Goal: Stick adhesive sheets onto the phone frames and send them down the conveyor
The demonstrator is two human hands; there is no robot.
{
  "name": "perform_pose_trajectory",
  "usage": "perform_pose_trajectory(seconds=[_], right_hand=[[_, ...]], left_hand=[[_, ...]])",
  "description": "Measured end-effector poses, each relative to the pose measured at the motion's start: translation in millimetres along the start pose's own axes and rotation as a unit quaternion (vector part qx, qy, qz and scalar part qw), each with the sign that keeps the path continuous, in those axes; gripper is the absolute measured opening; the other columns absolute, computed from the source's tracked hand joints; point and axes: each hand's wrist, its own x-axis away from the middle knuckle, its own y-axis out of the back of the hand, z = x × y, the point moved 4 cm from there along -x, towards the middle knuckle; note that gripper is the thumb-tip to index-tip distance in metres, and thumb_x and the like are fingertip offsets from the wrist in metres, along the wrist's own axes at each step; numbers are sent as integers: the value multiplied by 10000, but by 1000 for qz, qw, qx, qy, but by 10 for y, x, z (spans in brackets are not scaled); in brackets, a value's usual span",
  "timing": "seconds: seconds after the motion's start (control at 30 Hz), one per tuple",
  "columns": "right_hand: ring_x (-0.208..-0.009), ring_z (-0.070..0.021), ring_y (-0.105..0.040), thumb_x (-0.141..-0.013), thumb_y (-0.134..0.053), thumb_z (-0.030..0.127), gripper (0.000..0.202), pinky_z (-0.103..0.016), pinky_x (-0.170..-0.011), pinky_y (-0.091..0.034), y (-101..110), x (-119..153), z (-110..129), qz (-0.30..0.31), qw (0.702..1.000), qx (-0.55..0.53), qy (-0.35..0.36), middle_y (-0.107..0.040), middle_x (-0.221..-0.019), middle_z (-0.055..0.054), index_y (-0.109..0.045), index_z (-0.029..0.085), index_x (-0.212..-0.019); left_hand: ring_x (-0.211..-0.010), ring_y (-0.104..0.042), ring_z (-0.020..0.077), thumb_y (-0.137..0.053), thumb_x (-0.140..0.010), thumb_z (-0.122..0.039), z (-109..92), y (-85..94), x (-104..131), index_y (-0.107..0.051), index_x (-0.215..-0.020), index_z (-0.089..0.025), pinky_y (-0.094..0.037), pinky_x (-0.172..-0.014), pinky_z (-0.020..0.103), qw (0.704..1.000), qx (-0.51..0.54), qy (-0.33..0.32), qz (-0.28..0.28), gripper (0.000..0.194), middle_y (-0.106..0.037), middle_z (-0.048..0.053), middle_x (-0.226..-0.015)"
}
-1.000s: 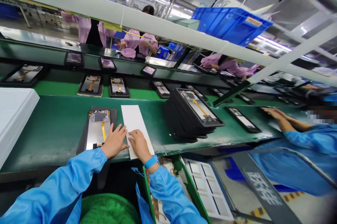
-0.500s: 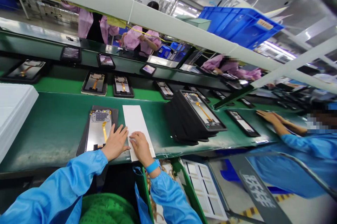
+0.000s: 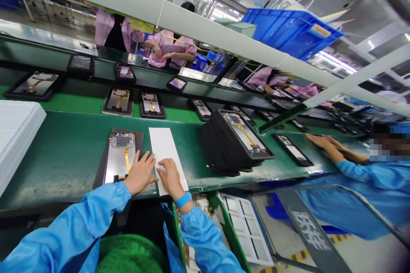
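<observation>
My left hand (image 3: 141, 173) lies with fingers spread, between an opened tablet (image 3: 117, 157) and a long white sheet (image 3: 163, 140), its fingertips at the sheet's left edge. The tablet shows a circuit board at its top and an orange ribbon cable, and rests on a dark tray. Over the sheet, my right hand (image 3: 171, 179) has its fingers bent and drawn together near the left hand's fingertips. Whatever the right fingers pinch is too small or hidden to make out. A blue band circles the right wrist.
To the right stands a stack of black trays (image 3: 221, 149) topped by an open tablet. A white foam box (image 3: 16, 136) sits at left. Behind, a green conveyor (image 3: 80, 104) carries several tablets. Below the bench edge is a green bin (image 3: 229, 226). A co-worker's hands (image 3: 323, 142) are at far right.
The tablets on the near belt have shifted slightly right, those on the far belt slightly left. My right hand has moved only a little; my left hand stays put.
</observation>
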Motion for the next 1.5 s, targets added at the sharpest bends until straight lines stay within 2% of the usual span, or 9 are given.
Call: perform_pose_trajectory(seconds=[0.17,0.33,0.5,0.7,0.97,1.1,1.3,1.4,1.5], right_hand=[[-1003,-245,-554,-806,-570,87,180,-402,-910,-476,-9,9,22,9,1000,2,-10,-568,-1030,-71,-585,216,-931],[-1024,-252,-550,-810,-565,99,244,-405,-918,-475,-15,8,36,-1,1000,10,-15,-573,-1073,-82,-586,216,-1022],[-998,-243,-559,-795,-559,78,195,-401,-911,-480,-26,14,53,1,1000,12,-16,-576,-1025,-71,-600,213,-930],[-1093,-249,-537,-836,-510,66,337,-410,-966,-474,-9,107,147,-35,999,10,24,-578,-1141,-109,-618,192,-1129],[-971,-236,-560,-846,-524,94,180,-383,-863,-485,11,137,189,-59,997,-11,49,-622,-987,-69,-628,215,-930],[-806,-196,-568,-898,-511,169,110,-337,-771,-474,180,107,204,-75,995,-52,35,-618,-837,-38,-592,210,-836],[-720,-159,-621,-842,-649,329,186,-291,-685,-486,462,-275,428,-95,960,-261,-37,-658,-805,-7,-550,211,-946],[-725,-160,-637,-785,-675,322,229,-289,-681,-497,297,-594,674,-63,945,-318,-37,-656,-783,2,-533,217,-931],[-724,-158,-637,-750,-665,324,224,-298,-702,-518,-82,-860,912,-18,945,-324,-27,-647,-772,5,-537,218,-901]], left_hand=[[-1418,-353,369,-652,-858,-470,5,0,4,-538,-1365,-180,-118,-1179,627,1000,0,1,-5,596,-487,162,-1486],[-1421,-350,368,-655,-855,-473,6,-3,6,-544,-1357,-178,-117,-1182,620,1000,2,1,-10,593,-485,158,-1488],[-1419,-350,368,-655,-856,-476,11,-4,11,-541,-1353,-161,-122,-1178,622,1000,-5,-1,-14,600,-488,162,-1485],[-1415,-356,365,-644,-859,-497,4,1,8,-539,-1360,-166,-139,-1176,615,1000,-15,-4,-17,609,-492,156,-1483],[-1407,-375,355,-644,-854,-516,0,13,14,-552,-1351,-175,-159,-1176,603,999,-27,-4,-19,610,-506,152,-1472],[-1407,-374,362,-646,-852,-519,8,7,7,-550,-1349,-167,-162,-1171,620,1000,-19,-4,-17,616,-501,154,-1476],[-1403,-388,356,-647,-863,-482,-51,95,11,-491,-1389,-142,-145,-1169,638,999,-5,-14,-29,646,-527,187,-1437],[-1400,-395,334,-603,-904,-426,-74,277,198,-461,-1407,-152,-143,-1179,626,997,2,-38,-63,590,-543,179,-1418],[-1351,-450,303,-545,-939,-313,51,492,516,-520,-1339,-157,-219,-1178,575,997,4,-24,-80,430,-579,153,-1368]])
